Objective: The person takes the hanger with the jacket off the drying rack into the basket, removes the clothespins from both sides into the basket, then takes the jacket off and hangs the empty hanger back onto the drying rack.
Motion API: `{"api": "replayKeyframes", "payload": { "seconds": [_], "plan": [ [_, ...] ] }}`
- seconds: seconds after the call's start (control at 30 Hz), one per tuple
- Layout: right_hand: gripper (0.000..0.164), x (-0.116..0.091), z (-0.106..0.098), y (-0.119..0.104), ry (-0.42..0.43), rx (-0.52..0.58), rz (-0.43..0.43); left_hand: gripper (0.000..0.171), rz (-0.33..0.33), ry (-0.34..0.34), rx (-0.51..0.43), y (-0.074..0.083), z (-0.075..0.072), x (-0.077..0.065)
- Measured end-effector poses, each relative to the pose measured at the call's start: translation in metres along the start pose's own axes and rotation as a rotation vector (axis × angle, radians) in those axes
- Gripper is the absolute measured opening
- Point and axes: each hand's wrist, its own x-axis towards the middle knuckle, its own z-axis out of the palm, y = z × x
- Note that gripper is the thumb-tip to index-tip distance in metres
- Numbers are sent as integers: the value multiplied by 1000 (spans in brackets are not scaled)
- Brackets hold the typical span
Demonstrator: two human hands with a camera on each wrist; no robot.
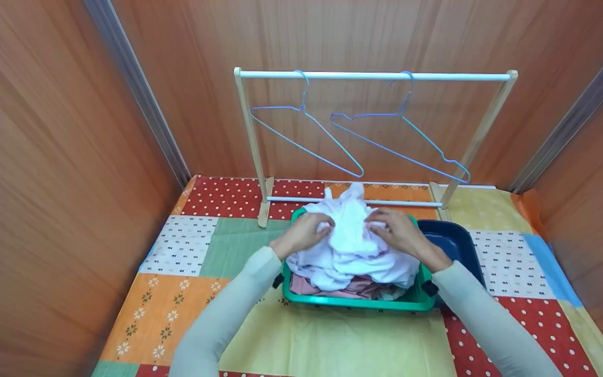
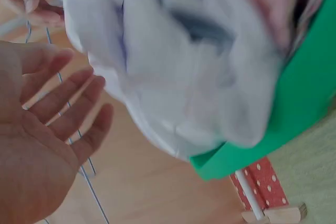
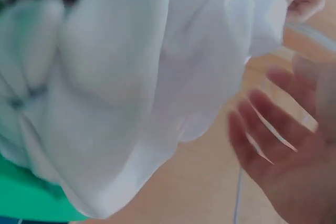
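Observation:
A crumpled white garment (image 1: 351, 238) is heaped on top of a green basket (image 1: 354, 301), with pink cloth (image 1: 304, 285) showing beneath it. At the heap's left side is my left hand (image 1: 306, 231); the left wrist view shows its fingers (image 2: 76, 111) loosely spread beside the white fabric, not wrapped round it. Across from it my right hand (image 1: 398, 233) is at the right side of the heap. Its fingers (image 3: 268, 124) look slightly bent and apart from the fabric in the right wrist view. How the garment is folded cannot be made out.
Behind the basket stands a small clothes rack (image 1: 375, 76). Two bluish wire hangers, one on the left (image 1: 306, 152) and one on the right (image 1: 380, 149), hang from its bar. A dark blue tray (image 1: 456, 238) lies right of the basket. Wooden panels (image 1: 60, 183) enclose the patchwork cloth (image 1: 333, 340).

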Motion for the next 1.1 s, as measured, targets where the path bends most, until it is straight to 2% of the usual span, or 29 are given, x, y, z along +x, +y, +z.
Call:
{"api": "replayKeyframes", "payload": {
  "seconds": [0.1,0.17,0.23,0.3,0.43,0.5,0.57,0.7,0.77,0.8,0.93,1.03,1.1],
  "plan": [
    [26,18,1,10,74,19,74,28,-95,30,-29,-10,-10,16],
    [29,31,0,17,80,34,134,33,-156,14,-55,-16,-15,29],
    [33,42,1,24,35,56,203,39,-208,-23,-71,-21,-17,41],
    [41,53,3,29,-47,69,271,44,-268,-58,-96,-26,-17,51],
    [55,71,11,36,-188,98,408,52,-403,-112,-161,-39,-12,63],
    [59,77,17,39,-212,109,462,55,-452,-152,-185,-45,-8,67],
    [63,80,23,42,-229,112,479,58,-477,-198,-195,-50,-4,71],
    [68,81,34,49,-266,77,465,59,-494,-265,-175,-54,3,77],
    [65,80,38,53,-261,53,449,55,-480,-273,-138,-53,5,79],
    [62,79,39,55,-249,38,443,51,-452,-267,-102,-52,7,79],
    [43,75,42,61,-142,-1,378,35,-375,-150,-12,-47,10,82],
    [32,73,41,63,-72,27,346,30,-378,-58,-45,-42,10,82],
    [30,71,39,62,-53,64,354,30,-377,-32,-91,-38,9,81]
  ]
}}
